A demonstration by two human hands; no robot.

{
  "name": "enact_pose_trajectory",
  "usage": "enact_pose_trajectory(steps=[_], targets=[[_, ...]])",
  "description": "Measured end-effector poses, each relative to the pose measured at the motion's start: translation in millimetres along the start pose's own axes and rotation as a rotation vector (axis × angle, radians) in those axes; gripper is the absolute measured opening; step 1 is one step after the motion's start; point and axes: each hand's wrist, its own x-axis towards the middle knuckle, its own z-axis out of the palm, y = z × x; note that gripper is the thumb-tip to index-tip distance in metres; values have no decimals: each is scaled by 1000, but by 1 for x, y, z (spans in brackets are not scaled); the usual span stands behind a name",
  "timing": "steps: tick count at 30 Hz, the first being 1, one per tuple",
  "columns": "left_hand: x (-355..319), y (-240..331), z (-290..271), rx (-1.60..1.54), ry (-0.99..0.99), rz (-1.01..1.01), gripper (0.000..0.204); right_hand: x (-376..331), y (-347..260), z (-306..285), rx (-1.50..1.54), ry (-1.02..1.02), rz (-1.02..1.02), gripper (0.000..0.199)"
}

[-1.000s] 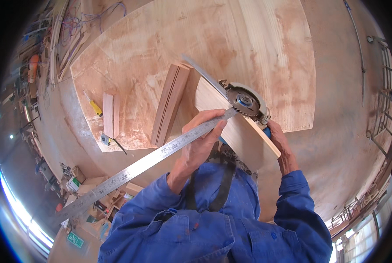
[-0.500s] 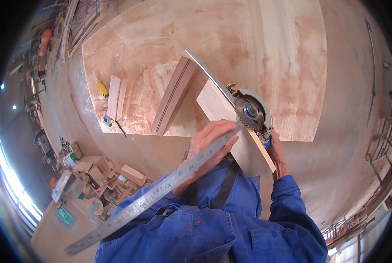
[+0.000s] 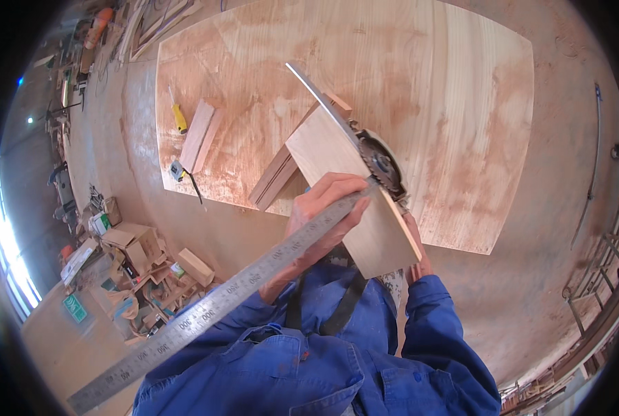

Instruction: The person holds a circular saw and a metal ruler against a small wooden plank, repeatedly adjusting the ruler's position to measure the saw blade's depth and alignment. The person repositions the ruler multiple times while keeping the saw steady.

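Observation:
My left hand (image 3: 323,197) is closed round a steel square (image 3: 219,298) near its corner; one marked arm runs toward the lower left, the other rises edge-on toward the far side. The corner lies close to a toothed circular saw (image 3: 381,165), its blade facing up. Beside the blade a flat pale wooden board (image 3: 375,243) is held tilted, with the square's far arm along its edge. My right hand (image 3: 417,243) grips behind the board at the saw's lower end. Most of its fingers and the saw's body are hidden.
Below lies a large dusty plywood sheet (image 3: 462,139). On it are a grooved brown timber length (image 3: 275,182), a shorter grooved piece (image 3: 202,135), a yellow-handled screwdriver (image 3: 178,118) and a tape measure (image 3: 177,171). Cardboard boxes (image 3: 139,246) and offcuts are heaped at the left.
The board and saw have turned, so more of the board's face and less of the blade shows. Both hands have shifted slightly left in view. My grip on the square looks the same.

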Motion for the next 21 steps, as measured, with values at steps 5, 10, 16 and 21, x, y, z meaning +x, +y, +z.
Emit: enact_pose_trajectory(steps=[5, 10, 16, 21], targets=[[2, -12, -16, -3, 5, -57, 17, 6, -13, 22, 91, -165, -2, 34], [1, -13, -10, -58, 7, -120, 18, 4, -21, 19, 93, -151, 24, 35], [3, -15, -12, -57, 14, -185, 19, 9, -24, 21, 35, -72, 119, 35], [9, -9, -11, -43, -10, -194, 17, 19, -18, 6, -95, 45, 52, 38]])
